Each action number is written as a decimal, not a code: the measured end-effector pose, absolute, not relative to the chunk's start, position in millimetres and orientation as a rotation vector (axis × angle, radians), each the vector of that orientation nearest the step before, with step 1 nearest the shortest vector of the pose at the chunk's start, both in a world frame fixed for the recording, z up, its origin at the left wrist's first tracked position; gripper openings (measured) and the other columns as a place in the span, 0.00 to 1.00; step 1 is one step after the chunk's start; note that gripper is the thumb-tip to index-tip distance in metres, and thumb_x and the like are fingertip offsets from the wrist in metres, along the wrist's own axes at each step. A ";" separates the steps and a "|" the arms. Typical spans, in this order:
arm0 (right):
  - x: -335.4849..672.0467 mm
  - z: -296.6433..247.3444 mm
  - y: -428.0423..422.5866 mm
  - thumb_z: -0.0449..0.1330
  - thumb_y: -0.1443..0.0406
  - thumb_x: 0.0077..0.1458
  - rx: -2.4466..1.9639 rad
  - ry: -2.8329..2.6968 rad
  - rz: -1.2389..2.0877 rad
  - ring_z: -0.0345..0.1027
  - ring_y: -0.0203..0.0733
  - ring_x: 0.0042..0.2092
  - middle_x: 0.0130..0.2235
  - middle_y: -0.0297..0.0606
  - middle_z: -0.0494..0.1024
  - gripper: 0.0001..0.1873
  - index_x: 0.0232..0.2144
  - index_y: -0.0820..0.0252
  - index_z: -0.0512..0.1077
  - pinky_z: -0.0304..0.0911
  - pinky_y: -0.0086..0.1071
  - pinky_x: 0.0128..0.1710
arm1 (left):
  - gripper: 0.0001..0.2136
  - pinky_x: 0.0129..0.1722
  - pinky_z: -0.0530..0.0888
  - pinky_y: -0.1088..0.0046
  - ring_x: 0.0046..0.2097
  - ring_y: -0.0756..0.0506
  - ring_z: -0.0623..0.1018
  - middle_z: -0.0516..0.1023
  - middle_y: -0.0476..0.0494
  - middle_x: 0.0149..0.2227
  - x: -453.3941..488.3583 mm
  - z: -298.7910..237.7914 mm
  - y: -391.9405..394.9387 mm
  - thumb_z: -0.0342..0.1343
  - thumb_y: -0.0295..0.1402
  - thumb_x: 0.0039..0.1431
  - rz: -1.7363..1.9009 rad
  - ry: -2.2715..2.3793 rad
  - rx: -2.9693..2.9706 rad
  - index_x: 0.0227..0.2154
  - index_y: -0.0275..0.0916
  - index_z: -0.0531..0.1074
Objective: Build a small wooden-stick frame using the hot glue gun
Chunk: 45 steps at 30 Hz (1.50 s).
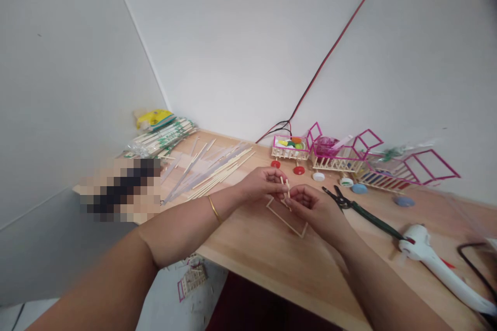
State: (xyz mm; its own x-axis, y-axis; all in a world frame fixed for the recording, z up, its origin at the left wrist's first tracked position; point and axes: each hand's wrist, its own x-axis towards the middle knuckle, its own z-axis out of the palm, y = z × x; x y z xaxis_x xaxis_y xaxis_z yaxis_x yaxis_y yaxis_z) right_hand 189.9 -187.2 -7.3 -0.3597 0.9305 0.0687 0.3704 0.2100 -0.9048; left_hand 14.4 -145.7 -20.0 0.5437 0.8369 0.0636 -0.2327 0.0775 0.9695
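My left hand (pixel 261 183) and my right hand (pixel 310 204) meet over the middle of the wooden table (pixel 252 248). Both pinch short pale wooden sticks (pixel 285 186) held upright between the fingertips. Under them lies a thin rectangular stick frame (pixel 287 220) flat on the tabletop, touching my right hand. A gold bangle (pixel 214 209) sits on my left wrist.
Loose sticks (pixel 212 168) and packed bundles (pixel 165 134) lie at the back left. Pink-framed stick carts with bottle-cap wheels (pixel 330 158) line the wall. Green-handled pliers (pixel 363 212) and a white glue gun (pixel 435 261) lie right. A red-black cable (pixel 334 46) runs up the wall.
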 end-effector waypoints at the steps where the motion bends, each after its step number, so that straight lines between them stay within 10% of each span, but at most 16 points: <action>1: 190.1 -7.1 -187.7 0.58 0.55 0.48 -1.218 -1.865 1.092 0.68 0.37 0.32 0.31 0.36 0.74 0.13 0.31 0.58 0.66 0.63 0.30 0.29 | 0.18 0.30 0.71 0.73 0.25 0.51 0.74 0.71 0.48 0.24 14.9 -19.8 -146.3 0.65 0.37 0.39 0.872 0.608 1.251 0.32 0.33 0.68; 13: 219.7 -6.2 -170.5 0.59 0.55 0.47 -1.378 -1.854 0.701 0.64 0.36 0.27 0.27 0.34 0.70 0.12 0.28 0.58 0.65 0.60 0.29 0.26 | 0.08 0.22 0.57 0.77 0.21 0.53 0.62 0.66 0.50 0.18 6.6 -17.1 -142.0 0.61 0.36 0.41 0.974 1.152 1.968 0.19 0.36 0.71; 28: 215.1 -4.7 -173.2 0.60 0.57 0.46 -1.324 -1.798 0.986 0.66 0.35 0.28 0.26 0.32 0.71 0.12 0.29 0.58 0.65 0.61 0.29 0.27 | 0.08 0.23 0.57 0.74 0.19 0.51 0.60 0.58 0.50 0.11 11.8 -10.6 -162.9 0.58 0.26 0.35 0.640 1.445 2.102 0.09 0.38 0.66; 45: 194.4 -12.2 -180.2 0.53 0.62 0.53 -1.177 -2.002 0.806 0.67 0.37 0.33 0.31 0.35 0.75 0.07 0.30 0.58 0.70 0.60 0.30 0.34 | 0.08 0.32 0.67 0.78 0.31 0.52 0.72 0.75 0.47 0.30 13.4 -10.8 -150.2 0.54 0.32 0.50 0.901 1.016 1.933 0.32 0.34 0.72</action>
State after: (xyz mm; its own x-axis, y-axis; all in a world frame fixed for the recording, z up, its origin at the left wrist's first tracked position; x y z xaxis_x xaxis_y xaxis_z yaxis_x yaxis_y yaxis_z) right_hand 194.4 -180.2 -12.2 -0.3684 0.8994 0.2352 0.4856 0.4019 -0.7763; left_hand 13.4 -150.2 -10.8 0.4345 0.8704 0.2315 0.3347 -0.3946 0.8557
